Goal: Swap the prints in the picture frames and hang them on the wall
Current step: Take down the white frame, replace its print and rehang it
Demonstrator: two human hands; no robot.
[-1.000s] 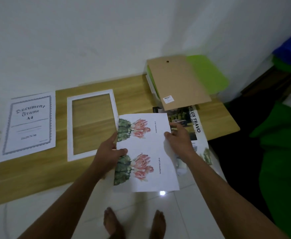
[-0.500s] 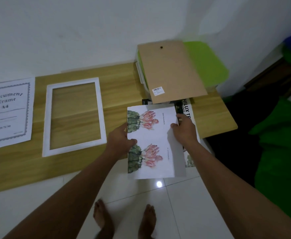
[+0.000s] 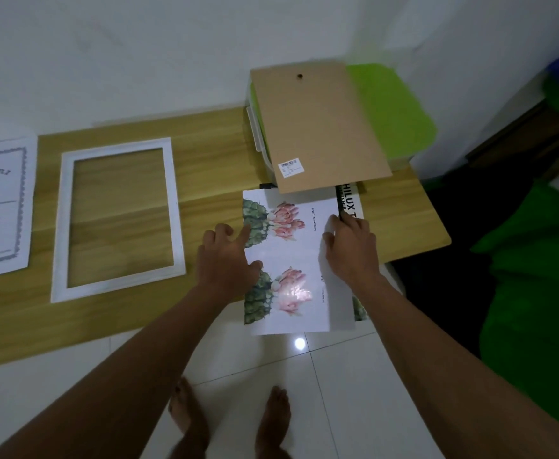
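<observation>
- The right edge of the cactus print (image 3: pixel 291 260) is gripped by the right hand (image 3: pixel 351 250); its fingers (image 3: pixel 332 221) are curled over that edge, which is lifted slightly off what lies beneath.
- The left hand (image 3: pixel 228 260) is laid at the print's left edge with its fingers (image 3: pixel 244 232) spread and relaxed. The index tip and the thumb are rested on top of the sheet, and nothing is clasped.
- The print, bearing two pictures of a cactus with pink flowers, is laid half on the table (image 3: pixel 212 160); its near half is carried out past the table's front edge, above the tiled floor (image 3: pixel 337 376).
- A second printed sheet (image 3: pixel 351 203) with black lettering is seen under the print, showing along its right side.
- The print's far edge is met by a brown backing board (image 3: pixel 318 127), which is propped on a box with a green lid (image 3: pixel 394 111) at the table's far right.
- A white picture frame (image 3: pixel 119 282) is laid flat on the table, left of the left hand and apart from it; the wood is seen through its opening.
- Further left, a white insert sheet (image 3: pixel 0 207) with a printed border is cut off by the picture's edge.
- Two bare feet (image 3: pixel 188 415) are seen on the floor below the arms.
</observation>
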